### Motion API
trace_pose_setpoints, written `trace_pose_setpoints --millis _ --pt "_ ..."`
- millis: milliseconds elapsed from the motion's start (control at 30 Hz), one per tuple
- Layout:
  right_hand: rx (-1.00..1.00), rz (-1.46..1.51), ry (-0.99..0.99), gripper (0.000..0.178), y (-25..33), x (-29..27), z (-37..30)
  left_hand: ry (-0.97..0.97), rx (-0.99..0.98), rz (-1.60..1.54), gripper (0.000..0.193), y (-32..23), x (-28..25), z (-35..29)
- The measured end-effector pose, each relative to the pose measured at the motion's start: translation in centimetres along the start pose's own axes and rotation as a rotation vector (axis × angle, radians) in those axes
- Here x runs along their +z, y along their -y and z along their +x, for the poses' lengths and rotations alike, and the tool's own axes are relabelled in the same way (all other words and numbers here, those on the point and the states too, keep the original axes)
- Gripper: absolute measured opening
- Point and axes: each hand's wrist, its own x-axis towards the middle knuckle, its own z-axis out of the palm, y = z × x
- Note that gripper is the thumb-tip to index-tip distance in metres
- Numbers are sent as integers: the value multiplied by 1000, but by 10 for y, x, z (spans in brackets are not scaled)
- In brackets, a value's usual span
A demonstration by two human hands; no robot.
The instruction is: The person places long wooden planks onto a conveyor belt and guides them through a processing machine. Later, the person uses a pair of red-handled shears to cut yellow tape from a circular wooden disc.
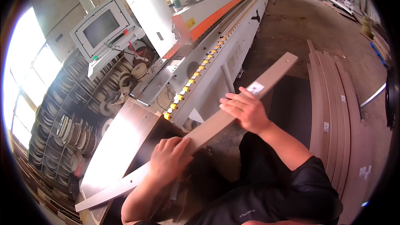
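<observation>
A long, narrow wood-tone board runs slantwise before me, from the lower left to the upper middle. My left hand is closed over its lower half, with the fingers bent across the top face. Farther up the board, my right hand holds it with the fingers laid over the face, just below a white label. Small holes show near both ends of the board. Its lower end lies over a wooden table. Both thumbs are mostly hidden.
A long edge-banding machine with yellow rollers stretches away ahead. Its control screen stands at the left, above a rack of banding rolls. Stacked long boards lie at my right, beside a dark panel.
</observation>
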Motion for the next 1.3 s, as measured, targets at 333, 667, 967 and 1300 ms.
trace_pose_setpoints --millis 333,667,967,1300 --pt "215 216 67 46 12 46 -65 -174 -361 116 32 148 -18 -39" --pt "541 346 453 43 18 101 -231 -126 -509 226 43 287 24 -8" --pt "601 243 496 31 14 124 -269 -37 -651 296 81 328 96 149" --pt "680 250 453 24 5 136 -258 42 -762 253 86 352 103 201"
